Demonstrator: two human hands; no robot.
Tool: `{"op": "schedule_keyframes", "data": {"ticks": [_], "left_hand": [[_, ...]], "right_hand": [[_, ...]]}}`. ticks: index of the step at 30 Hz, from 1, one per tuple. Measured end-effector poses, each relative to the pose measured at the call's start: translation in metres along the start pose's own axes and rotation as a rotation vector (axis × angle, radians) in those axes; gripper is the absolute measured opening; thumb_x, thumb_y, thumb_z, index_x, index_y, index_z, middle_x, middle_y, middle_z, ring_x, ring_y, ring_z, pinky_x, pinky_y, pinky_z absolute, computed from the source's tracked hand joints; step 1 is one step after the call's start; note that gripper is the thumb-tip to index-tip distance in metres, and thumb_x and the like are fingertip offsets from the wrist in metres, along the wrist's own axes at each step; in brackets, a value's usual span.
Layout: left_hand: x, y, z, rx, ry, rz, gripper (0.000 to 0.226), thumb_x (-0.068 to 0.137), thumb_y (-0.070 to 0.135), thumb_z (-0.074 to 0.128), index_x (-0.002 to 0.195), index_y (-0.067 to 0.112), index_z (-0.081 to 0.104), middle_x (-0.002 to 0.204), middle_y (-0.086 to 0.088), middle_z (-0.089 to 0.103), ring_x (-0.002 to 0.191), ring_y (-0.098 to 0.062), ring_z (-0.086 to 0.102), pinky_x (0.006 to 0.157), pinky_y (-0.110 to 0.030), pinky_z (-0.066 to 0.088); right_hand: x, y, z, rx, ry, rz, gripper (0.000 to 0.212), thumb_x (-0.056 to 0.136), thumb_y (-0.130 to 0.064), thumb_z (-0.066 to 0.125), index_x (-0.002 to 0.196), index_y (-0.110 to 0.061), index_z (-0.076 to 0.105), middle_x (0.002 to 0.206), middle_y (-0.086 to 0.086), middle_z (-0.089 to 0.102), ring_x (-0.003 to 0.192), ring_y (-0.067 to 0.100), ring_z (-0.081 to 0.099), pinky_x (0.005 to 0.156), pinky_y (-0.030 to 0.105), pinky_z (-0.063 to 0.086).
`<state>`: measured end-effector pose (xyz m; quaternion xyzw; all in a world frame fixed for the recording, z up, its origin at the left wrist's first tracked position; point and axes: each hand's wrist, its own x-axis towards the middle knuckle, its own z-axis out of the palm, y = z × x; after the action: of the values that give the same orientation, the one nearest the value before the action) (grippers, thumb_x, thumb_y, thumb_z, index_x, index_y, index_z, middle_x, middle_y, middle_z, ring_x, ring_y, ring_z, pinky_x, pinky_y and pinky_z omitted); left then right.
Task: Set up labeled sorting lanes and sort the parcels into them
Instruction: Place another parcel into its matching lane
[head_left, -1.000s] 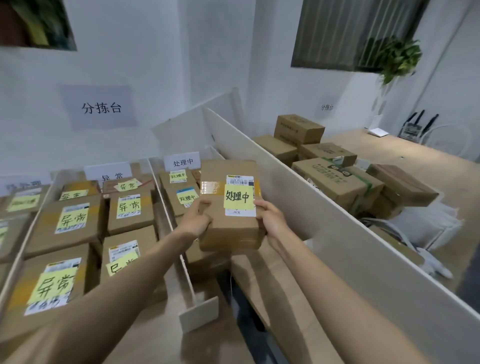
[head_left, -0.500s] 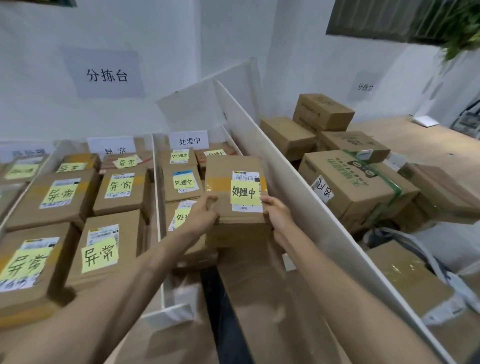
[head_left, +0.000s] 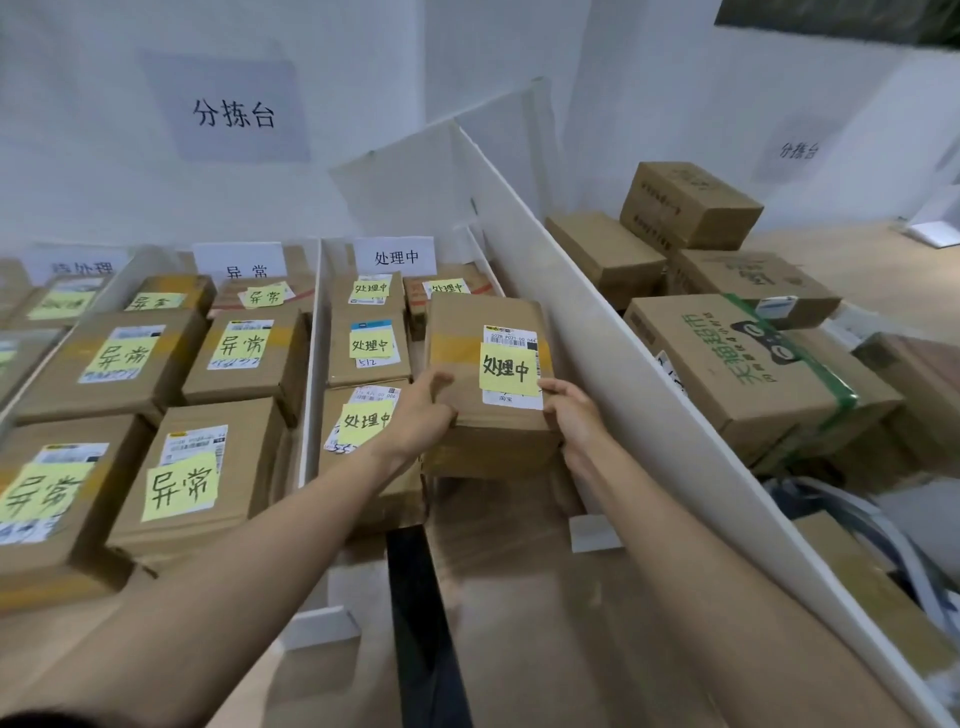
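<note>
Both hands, left hand (head_left: 421, 415) and right hand (head_left: 571, 415), gripped a cardboard parcel (head_left: 467, 322) at its near corners, thumbs on top, fingers curled round the edge; it was at the right of the lane signed 处理中 (head_left: 396, 255), just beside the white divider (head_left: 597, 332); its yellow note (head_left: 508, 369) read the same.

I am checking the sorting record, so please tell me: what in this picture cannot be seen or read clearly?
1. Head view: print on the shipping label of the held parcel is too small to read.
2. Head view: the far-left lane sign is partly covered by parcels before it.
3. Head view: what lies under the held parcel is hidden by the parcel, the left hand and the right hand.
</note>
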<state>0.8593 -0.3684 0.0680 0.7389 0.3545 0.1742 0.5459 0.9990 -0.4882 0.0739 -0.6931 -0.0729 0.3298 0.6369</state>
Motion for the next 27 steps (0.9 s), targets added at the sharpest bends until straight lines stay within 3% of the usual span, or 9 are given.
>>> {"op": "schedule_keyframes", "data": {"ticks": [3, 7, 16, 21, 27], "left_hand": [[0.010, -0.009, 0.005, 0.036, 0.032, -0.024, 0.045, 0.087, 0.000, 0.052, 0.123, 0.027, 0.046, 0.122, 0.005, 0.048, 0.117, -0.020, 0.048, 0.098, -0.041, 0.048], [0.014, -0.023, 0.017, 0.021, 0.050, -0.047, 0.048, 0.082, -0.004, 0.053, 0.122, 0.023, 0.048, 0.132, -0.002, 0.051, 0.119, -0.023, 0.050, 0.097, -0.043, 0.049], [0.014, -0.046, 0.041, -0.029, 0.092, -0.094, 0.044, 0.081, -0.009, 0.049, 0.111, 0.022, 0.044, 0.119, -0.003, 0.047, 0.110, -0.021, 0.050, 0.084, -0.032, 0.051], [0.011, -0.053, 0.049, -0.060, 0.075, -0.133, 0.044, 0.074, -0.001, 0.049, 0.096, 0.037, 0.047, 0.124, -0.006, 0.046, 0.108, -0.028, 0.052, 0.075, -0.031, 0.052], [0.011, -0.062, 0.062, -0.053, 0.075, -0.180, 0.044, 0.073, -0.003, 0.048, 0.089, 0.038, 0.047, 0.123, -0.010, 0.046, 0.102, -0.031, 0.055, 0.075, -0.035, 0.055]], "right_hand": [[0.013, 0.003, -0.002, -0.024, -0.003, -0.003, 0.031, 0.089, 0.003, 0.044, 0.105, -0.016, 0.063, 0.110, 0.008, 0.067, 0.085, 0.016, 0.064, 0.056, 0.021, 0.047], [0.025, 0.015, -0.008, -0.074, -0.006, 0.004, 0.031, 0.089, 0.004, 0.042, 0.095, -0.019, 0.062, 0.110, 0.008, 0.067, 0.085, 0.015, 0.063, 0.062, 0.023, 0.047], [0.033, 0.032, -0.016, -0.101, 0.007, 0.017, 0.035, 0.085, 0.009, 0.040, 0.085, -0.019, 0.061, 0.110, 0.007, 0.065, 0.082, 0.011, 0.061, 0.057, 0.019, 0.045], [0.031, 0.038, -0.025, -0.081, 0.007, 0.037, 0.033, 0.084, 0.008, 0.042, 0.084, -0.019, 0.062, 0.106, 0.008, 0.068, 0.085, 0.018, 0.064, 0.062, 0.024, 0.048], [0.031, 0.048, -0.033, -0.111, 0.011, 0.075, 0.032, 0.086, 0.006, 0.043, 0.085, -0.020, 0.062, 0.106, 0.008, 0.068, 0.086, 0.018, 0.063, 0.064, 0.025, 0.047]]}}
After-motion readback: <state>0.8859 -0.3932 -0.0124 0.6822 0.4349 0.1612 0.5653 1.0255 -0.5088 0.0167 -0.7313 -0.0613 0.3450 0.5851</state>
